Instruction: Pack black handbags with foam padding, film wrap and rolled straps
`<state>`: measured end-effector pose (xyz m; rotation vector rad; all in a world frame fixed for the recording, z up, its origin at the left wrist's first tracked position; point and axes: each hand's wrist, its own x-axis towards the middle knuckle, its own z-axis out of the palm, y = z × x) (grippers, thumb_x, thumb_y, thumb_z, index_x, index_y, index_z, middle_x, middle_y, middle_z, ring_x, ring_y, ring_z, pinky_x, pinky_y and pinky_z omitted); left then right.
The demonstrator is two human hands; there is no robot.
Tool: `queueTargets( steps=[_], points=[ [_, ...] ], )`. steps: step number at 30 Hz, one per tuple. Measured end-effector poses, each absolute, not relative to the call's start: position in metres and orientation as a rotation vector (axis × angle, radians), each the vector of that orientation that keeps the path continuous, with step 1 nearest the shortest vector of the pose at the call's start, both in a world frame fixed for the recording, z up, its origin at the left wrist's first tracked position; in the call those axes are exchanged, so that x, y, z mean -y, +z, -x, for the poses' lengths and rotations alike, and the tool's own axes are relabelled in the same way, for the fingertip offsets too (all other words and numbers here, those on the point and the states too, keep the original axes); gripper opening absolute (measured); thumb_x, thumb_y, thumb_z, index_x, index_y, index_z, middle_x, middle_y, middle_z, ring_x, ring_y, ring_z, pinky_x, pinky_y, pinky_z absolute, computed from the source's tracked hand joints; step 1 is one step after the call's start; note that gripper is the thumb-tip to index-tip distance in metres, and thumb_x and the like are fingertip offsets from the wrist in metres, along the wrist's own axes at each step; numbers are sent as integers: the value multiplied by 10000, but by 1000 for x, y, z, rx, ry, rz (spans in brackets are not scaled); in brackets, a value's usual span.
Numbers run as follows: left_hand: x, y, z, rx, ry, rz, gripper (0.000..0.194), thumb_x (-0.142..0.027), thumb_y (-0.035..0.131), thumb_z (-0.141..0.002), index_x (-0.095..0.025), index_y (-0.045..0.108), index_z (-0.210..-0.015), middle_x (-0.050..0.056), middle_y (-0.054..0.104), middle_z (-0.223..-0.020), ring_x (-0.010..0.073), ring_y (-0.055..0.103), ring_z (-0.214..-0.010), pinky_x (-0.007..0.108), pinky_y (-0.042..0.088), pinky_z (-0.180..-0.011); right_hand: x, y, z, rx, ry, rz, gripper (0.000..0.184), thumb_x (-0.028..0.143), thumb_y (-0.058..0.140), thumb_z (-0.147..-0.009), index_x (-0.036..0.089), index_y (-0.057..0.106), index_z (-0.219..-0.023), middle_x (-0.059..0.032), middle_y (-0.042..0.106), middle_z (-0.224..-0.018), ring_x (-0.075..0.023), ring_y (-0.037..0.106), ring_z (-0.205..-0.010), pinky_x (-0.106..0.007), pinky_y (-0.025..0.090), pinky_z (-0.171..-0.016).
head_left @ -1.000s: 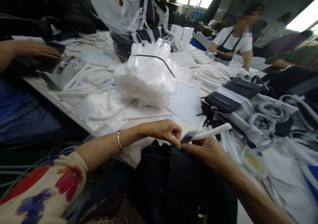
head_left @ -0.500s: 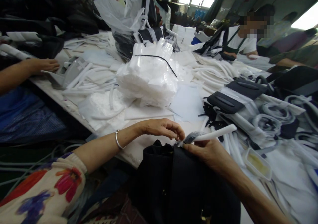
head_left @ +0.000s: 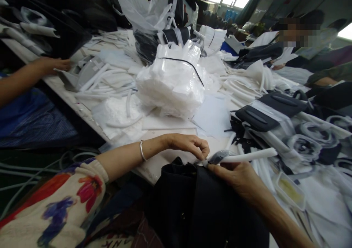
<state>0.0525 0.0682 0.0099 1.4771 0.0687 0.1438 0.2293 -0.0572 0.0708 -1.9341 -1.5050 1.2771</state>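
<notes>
A black bag [head_left: 214, 204] stands upright in front of me, its top facing the table. Beside its top edge lies a dark piece in clear plastic wrap [head_left: 221, 156], with a white foam tube [head_left: 255, 155] sticking out to the right. My right hand [head_left: 236, 174] grips the bag's top at the wrapped piece, thumb along the edge. From the left, my left hand [head_left: 191, 145] reaches over with thumb and forefinger pinched at the wrap's near end. Whatever lies between those fingertips is too small to make out.
A bundle of clear plastic bags [head_left: 173, 83] sits mid-table. Black panels [head_left: 258, 117], coiled tubing and a small tray [head_left: 290, 191] lie right. Another person's hand [head_left: 52, 65] rests at the left table edge. A co-worker is across the table at right.
My left fingers have gone from loosely spread to a tight pinch by the wrap. My right hand keeps its hold. The view has shifted slightly left; the co-worker at right has moved.
</notes>
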Motion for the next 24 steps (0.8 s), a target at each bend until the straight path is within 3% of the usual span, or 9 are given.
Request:
queueTargets(
  steps=[4,7,10,14,17,24],
  points=[
    [-66,5,-66,-51,141,-1238,118,-204,676,-703,-157,573,-671,-24,519,-709,112,466,-711,231,386,-705,58,69,-230,1500,1287,1937,304,471,673,-779,190,742,-875,-29,734,-829,-227,640,-810,-259,453,-643],
    [-72,5,-64,-72,189,-1188,158,-257,686,-747,-155,583,-684,-16,544,-693,121,505,-735,238,400,-741,57,67,-230,1471,1297,1905,301,468,678,-774,191,736,-876,-28,736,-844,-227,641,-821,-258,459,-651],
    [-82,10,-49,-116,261,-1268,119,-270,677,-803,-163,652,-849,-15,579,-763,115,532,-776,237,407,-781,58,65,-231,1436,1308,1911,305,473,684,-763,185,730,-853,-31,735,-814,-224,649,-790,-250,457,-612],
    [-79,16,-32,-116,159,-1524,254,-267,675,-822,-194,680,-1065,3,638,-937,129,569,-904,243,416,-860,60,63,-232,1429,1246,1973,309,477,689,-743,181,732,-819,-37,735,-771,-230,661,-749,-257,464,-585],
    [-67,14,-36,-183,214,-1644,198,-239,720,-765,-186,693,-953,3,663,-970,150,589,-963,250,423,-903,61,64,-230,1457,1175,1966,304,475,698,-723,182,735,-798,-45,741,-767,-243,674,-762,-271,491,-620],
    [-56,5,-54,-290,330,-1811,72,-205,667,-780,-154,618,-767,-13,618,-787,118,566,-755,217,430,-711,63,64,-229,1464,1089,1988,335,495,713,-720,187,734,-850,-58,749,-818,-262,691,-785,-292,529,-652]
  ],
)
